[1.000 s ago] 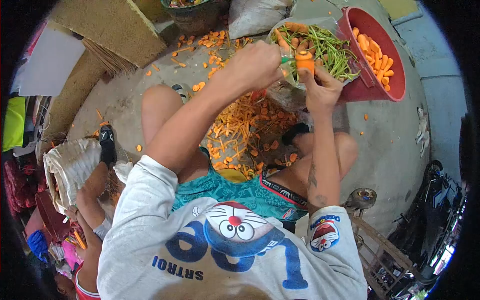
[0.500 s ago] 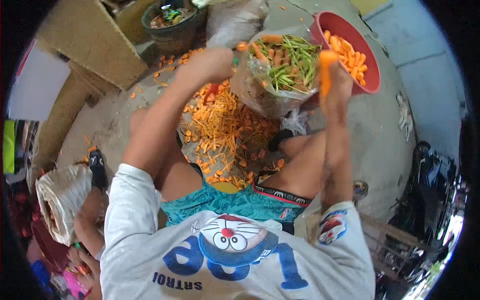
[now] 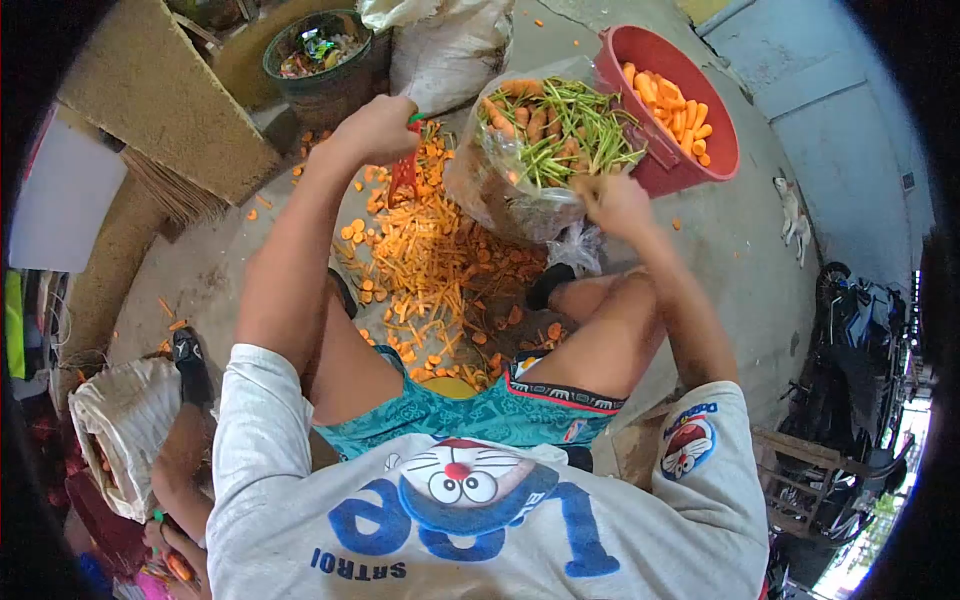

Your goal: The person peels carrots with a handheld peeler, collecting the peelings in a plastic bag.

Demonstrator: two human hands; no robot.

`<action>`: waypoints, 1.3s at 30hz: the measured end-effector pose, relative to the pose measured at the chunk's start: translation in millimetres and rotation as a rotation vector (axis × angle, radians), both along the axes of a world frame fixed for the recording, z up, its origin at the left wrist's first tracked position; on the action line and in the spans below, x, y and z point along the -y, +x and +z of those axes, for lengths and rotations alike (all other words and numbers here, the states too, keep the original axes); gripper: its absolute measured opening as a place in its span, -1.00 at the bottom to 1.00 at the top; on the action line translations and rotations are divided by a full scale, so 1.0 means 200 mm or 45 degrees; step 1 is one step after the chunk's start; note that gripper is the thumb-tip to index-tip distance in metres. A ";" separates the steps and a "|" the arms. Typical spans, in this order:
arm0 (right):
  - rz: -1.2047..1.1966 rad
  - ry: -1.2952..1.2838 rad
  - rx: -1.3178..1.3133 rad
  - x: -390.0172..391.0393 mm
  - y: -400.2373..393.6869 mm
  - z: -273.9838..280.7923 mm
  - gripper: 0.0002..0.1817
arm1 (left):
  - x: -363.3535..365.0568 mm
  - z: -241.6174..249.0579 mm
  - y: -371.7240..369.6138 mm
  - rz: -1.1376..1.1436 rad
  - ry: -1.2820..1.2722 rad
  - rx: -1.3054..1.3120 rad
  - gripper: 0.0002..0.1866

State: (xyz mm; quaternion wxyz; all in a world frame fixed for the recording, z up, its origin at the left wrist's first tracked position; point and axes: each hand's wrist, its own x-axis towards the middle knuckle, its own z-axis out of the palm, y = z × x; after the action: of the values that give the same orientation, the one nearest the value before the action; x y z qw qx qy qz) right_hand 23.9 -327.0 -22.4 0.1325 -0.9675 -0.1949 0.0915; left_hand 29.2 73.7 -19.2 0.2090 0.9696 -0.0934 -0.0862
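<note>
My left hand point(image 3: 378, 130) is closed round the green end of a red peeler point(image 3: 403, 180), above a heap of orange peelings point(image 3: 430, 240) on the floor. On the other side, my right hand point(image 3: 614, 205) is at the near edge of a clear plastic bag point(image 3: 480, 185) full of unpeeled carrots point(image 3: 537, 125) with green stems point(image 3: 570, 145). Its fingers are bent together against the bag's contents; what they hold is hidden. Behind it, a red tub point(image 3: 720, 130) holds peeled carrots point(image 3: 670, 105).
A dark bin point(image 3: 325, 88) with litter and a pale sack point(image 3: 450, 60) stand at the back. At the lower left, another person's arm point(image 3: 182, 465) is beside an open white sack point(image 3: 125, 400). A cat point(image 3: 792, 215) lies right, near parked motorbikes point(image 3: 860, 330).
The peeled carrot that was in my right hand is gone from it, and that hand has moved left and down to the bag. My left hand has shifted slightly left.
</note>
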 end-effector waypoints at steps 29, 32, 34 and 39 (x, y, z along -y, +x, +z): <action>-0.332 1.444 -0.084 -0.44 -0.02 0.03 -0.62 | 0.32 0.15 -0.18 0.029 -0.311 0.523 -0.73; -0.261 1.208 0.051 -0.53 -0.10 -0.02 -0.63 | 0.37 0.10 -0.21 -0.041 -0.309 0.518 -0.70; -0.215 1.201 0.055 -0.57 -0.15 0.01 -0.61 | 0.38 0.05 -0.18 -0.069 -0.184 0.610 -0.61; -0.211 1.449 -0.041 -0.58 -0.21 0.04 -0.69 | 0.30 0.00 -0.14 -0.027 0.009 0.144 -0.66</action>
State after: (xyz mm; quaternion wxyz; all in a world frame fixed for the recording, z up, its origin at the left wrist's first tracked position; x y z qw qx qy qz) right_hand -17.1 -211.4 -13.5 0.6420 -0.7544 -0.1349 -0.0238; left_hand 1.2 14.0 -20.0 0.1989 0.9727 -0.1149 -0.0338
